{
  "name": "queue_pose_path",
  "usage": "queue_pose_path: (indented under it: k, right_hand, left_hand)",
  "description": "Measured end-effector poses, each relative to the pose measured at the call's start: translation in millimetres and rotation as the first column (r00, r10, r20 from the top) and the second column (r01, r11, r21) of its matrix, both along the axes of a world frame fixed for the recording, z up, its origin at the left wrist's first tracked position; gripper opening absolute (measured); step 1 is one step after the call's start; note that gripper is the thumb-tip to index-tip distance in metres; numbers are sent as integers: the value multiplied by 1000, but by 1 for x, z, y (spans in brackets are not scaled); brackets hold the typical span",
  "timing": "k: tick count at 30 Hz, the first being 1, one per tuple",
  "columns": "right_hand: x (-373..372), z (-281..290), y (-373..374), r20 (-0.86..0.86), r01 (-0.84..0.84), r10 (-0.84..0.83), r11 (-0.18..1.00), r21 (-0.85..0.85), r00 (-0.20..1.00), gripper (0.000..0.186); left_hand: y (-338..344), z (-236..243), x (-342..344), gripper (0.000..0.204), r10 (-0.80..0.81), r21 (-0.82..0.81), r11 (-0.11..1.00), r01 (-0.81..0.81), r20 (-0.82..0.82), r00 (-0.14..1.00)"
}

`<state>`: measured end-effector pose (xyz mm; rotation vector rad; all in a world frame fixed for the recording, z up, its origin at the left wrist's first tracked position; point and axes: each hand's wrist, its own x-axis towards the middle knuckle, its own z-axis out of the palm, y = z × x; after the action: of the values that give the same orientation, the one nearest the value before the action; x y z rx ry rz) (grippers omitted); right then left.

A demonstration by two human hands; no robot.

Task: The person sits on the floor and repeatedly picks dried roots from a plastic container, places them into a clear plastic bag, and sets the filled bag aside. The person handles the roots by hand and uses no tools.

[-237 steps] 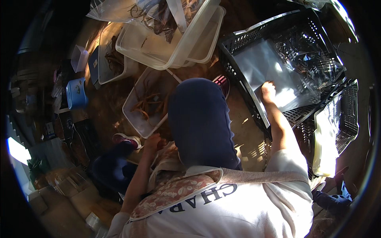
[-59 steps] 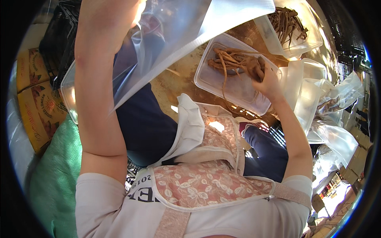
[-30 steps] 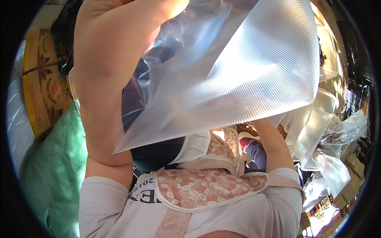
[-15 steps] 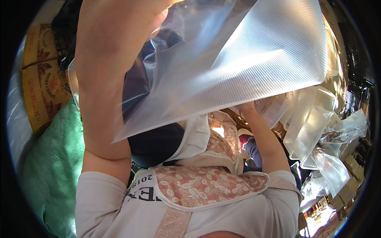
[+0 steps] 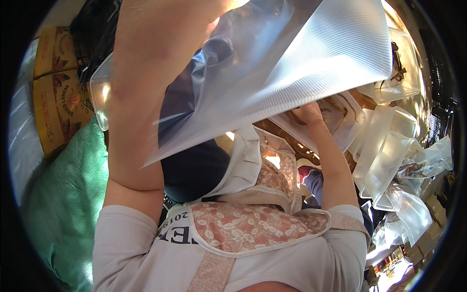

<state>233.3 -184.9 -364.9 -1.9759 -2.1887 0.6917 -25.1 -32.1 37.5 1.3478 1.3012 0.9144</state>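
Note:
A large clear plastic bag (image 5: 335, 53), with a fine ribbed texture on one side, is spread across the upper middle. My left hand (image 5: 219, 9) grips it at the top edge of the picture, where most of the fingers are cut off or hidden. Below the bag's lower edge, my right hand (image 5: 307, 113) reaches over a clear plastic tray (image 5: 343, 114) with some thin brown pieces in it. The bag covers the right hand's fingertips, so whether they pinch anything is hidden.
Clear plastic containers (image 5: 384, 160) lean together at the right, beside crumpled clear bags (image 5: 408, 209). Another clear tray (image 5: 408, 78) with dark brown pieces lies at the upper right. Yellow cartons (image 5: 61, 107) and a green sheet (image 5: 68, 194) are at the left.
The bag has shifted slightly left in the picture. My right hand appears higher, and more of the tray beneath it shows. The tray at the upper right has come into clearer view.

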Motion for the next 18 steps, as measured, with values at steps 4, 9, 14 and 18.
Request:
queue_pose_path:
  k: [4,9,14,18]
  right_hand:
    - [3,29,6,-175,90,-148,948,-305,973,96]
    - [9,87,4,-293,262,-368,902,-344,882,95]
    - [24,163,9,-838,355,-532,812,-463,124,61]
    - [10,237,-23,-783,436,-434,659,-613,-446,43]
  left_hand:
    - [11,-15,1,12,-3,99,995,-13,160,987]
    - [9,-10,1,15,2,95,995,-14,123,992]
    - [16,-27,10,20,-218,320,915,247,-123,968]
    - [14,-76,30,25,-280,458,796,395,-301,912]
